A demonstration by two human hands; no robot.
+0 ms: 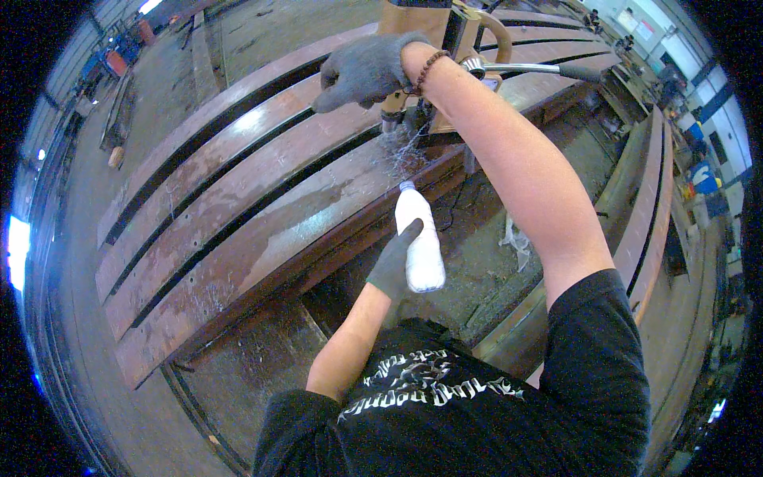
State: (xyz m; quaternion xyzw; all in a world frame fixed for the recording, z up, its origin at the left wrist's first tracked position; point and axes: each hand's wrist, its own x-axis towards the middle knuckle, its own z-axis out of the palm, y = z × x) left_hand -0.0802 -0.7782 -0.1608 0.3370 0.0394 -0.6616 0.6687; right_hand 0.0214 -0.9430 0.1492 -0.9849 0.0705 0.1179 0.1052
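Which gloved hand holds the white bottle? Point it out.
The left hand, the lower one, grips the white bottle; the right hand, with a beaded bracelet at its wrist, is raised beside the machine.

From head height, the fisheye looks steeply down past the wearer's black T-shirt (477, 433) onto the nearby slotted metal bench (262, 238).

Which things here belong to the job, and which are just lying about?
Seemingly in use:
white bottle, in the left grip
tan machine
steel beam beneath the machine

Seemingly lying about:
pale crumpled scrap
red object, far left background
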